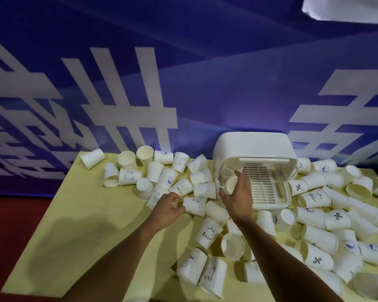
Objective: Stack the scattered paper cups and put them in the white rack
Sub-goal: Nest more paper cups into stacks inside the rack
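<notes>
Many white paper cups lie scattered over a yellow table (79, 214), most on their sides. The white rack (253, 147) stands at the back middle with its lid raised and a slotted tray (264, 188) inside. My right hand (238, 197) is at the rack's left opening, holding a paper cup (230, 185) at its rim. My left hand (168, 208) reaches down to a fallen cup (194, 205) printed with a small figure, fingertips touching it but not closed around it. A "Bear" cup (208, 233) lies just below between my forearms.
Cups pile thickly on the right side (336, 225) and in a band at the back left (153, 171). The table's left and front-left area is bare yellow surface. A blue banner with white characters (118, 94) hangs behind the table. Red floor (13, 214) shows at left.
</notes>
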`<state>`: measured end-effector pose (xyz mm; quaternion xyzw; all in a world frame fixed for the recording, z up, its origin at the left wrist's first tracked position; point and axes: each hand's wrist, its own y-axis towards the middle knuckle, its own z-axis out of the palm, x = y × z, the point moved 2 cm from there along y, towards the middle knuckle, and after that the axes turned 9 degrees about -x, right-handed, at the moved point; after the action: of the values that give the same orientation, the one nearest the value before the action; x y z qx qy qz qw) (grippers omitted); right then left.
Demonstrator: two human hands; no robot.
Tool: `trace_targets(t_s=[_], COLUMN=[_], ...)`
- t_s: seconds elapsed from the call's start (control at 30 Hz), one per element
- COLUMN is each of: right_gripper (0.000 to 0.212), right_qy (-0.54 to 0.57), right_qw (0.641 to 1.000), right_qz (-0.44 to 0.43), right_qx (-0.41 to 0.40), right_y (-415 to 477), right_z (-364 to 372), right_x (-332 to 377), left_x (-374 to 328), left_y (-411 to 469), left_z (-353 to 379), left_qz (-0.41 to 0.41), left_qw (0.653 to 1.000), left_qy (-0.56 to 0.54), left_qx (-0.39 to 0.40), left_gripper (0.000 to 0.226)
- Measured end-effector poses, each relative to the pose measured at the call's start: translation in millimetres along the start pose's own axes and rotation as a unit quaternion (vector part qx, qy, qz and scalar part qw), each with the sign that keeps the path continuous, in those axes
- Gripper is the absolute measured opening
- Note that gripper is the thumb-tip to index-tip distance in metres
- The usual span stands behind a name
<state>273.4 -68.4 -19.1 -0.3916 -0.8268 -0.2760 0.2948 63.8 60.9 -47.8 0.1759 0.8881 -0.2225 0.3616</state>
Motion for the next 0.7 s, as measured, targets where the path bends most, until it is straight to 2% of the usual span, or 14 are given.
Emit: trace_targets(t_s=[0.17,0.37,0.7], right_gripper=[0.061,0.062,0.061], right_qy=[-0.029,-0.031,-0.02], right_qw=[0.995,0.982,0.959], right_qz=[-0.061,-0.104,-0.162], right_qx=[0.074,0.154,0.232], right_y=[-14,-31,-51], right_z=[33,81,161], right_x=[33,77,165], left_x=[14,49,118], left_y=[1,0,16], left_z=[-21,-58,-142], left_qz=[-0.01,-0.036,-0.107], left_qw=[1.0,0.998,0.987], left_qy=[-0.009,-0.029,-0.034], left_qx=[-0.015,-0.048,-0.118], left_gripper=[0.043,0.039,0.041])
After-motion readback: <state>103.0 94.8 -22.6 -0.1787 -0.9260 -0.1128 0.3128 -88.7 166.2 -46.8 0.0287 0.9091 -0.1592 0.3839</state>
